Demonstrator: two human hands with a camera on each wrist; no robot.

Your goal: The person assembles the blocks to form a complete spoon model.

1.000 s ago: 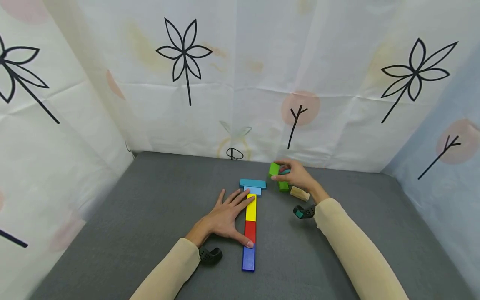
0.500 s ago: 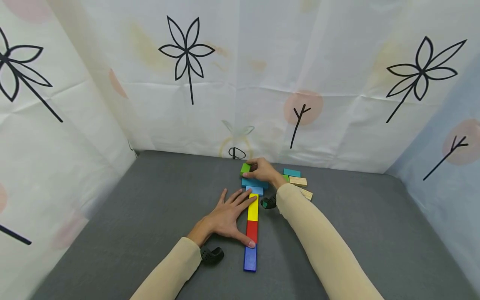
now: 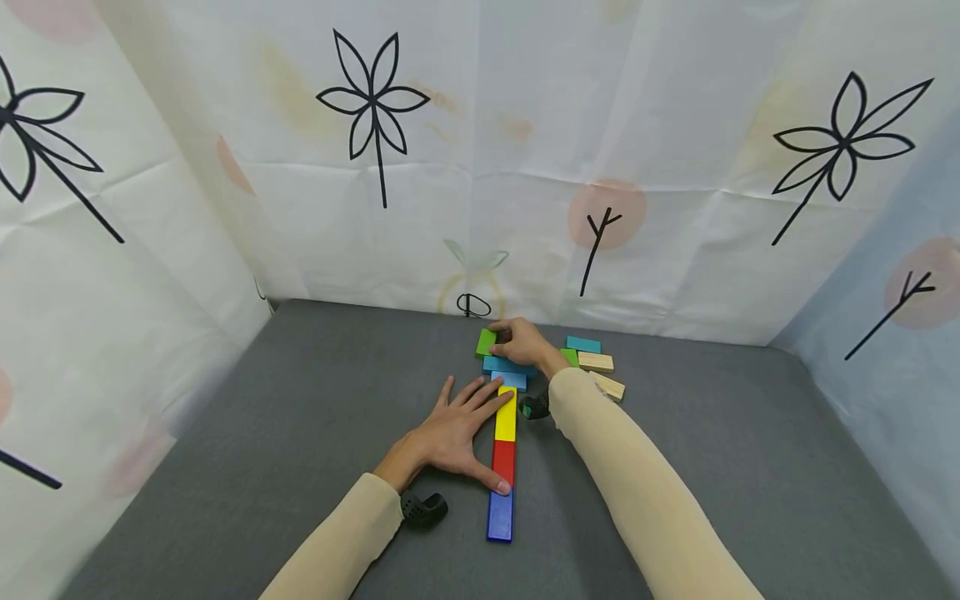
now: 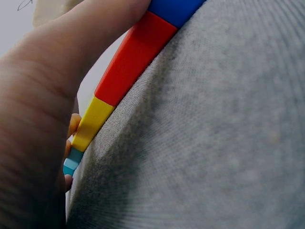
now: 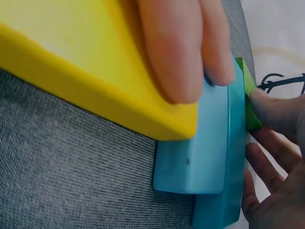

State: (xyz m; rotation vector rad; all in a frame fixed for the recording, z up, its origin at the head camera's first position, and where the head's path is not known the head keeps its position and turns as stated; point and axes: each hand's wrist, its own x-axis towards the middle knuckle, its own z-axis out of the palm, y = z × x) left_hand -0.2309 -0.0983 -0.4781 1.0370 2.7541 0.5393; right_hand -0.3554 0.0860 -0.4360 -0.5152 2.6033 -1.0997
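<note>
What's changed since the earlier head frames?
The right hand carried a green block left, from near the wooden blocks to the far side of the teal block, still pinched. Unchanged: the left hand, fingers spread; yellow block, red block and blue block.

Cream left sleeve [image 3: 337, 537], cream right sleeve [image 3: 637, 467], both plain
Below the left, a curved black device [image 3: 427, 512] with small holes; by the right, a similar dark device [image 3: 539, 406] with a green patch [image 3: 527, 412].
</note>
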